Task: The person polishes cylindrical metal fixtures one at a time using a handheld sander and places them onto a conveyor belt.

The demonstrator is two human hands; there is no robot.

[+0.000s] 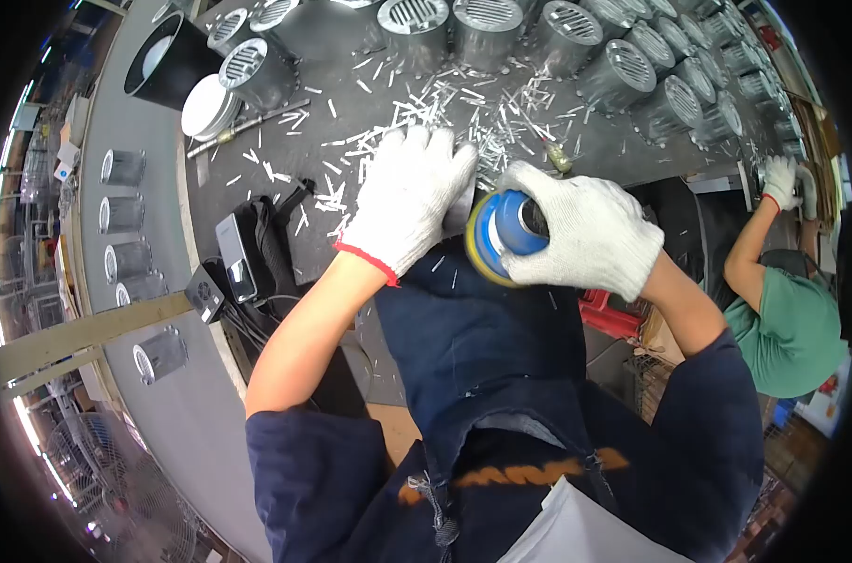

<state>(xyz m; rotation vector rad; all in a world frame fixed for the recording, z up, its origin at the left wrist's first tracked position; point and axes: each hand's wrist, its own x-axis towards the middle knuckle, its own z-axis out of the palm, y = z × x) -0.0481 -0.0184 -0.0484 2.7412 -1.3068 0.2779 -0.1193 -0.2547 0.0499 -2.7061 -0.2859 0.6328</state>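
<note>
My left hand (407,192), in a white knit glove with a red cuff, is closed over a grey metal piece (459,212), mostly hidden under the palm and fingers. My right hand (590,230), gloved as well, wraps round a round blue palm sander (518,223) with a yellow edge. The sander's disc side faces the metal piece, very close to it; whether they touch I cannot tell. Just beyond my hands, many small white strips (426,108) lie scattered on the dark worktable (341,66). A small tool with a yellowish handle (558,158) lies among them.
Metal cylinders with slotted tops (414,19) line the table's far side and right. A black bucket (168,61) and white discs (210,108) stand at left. More cylinders (123,167) sit on the left grey surface. A co-worker in green (791,328) works at right.
</note>
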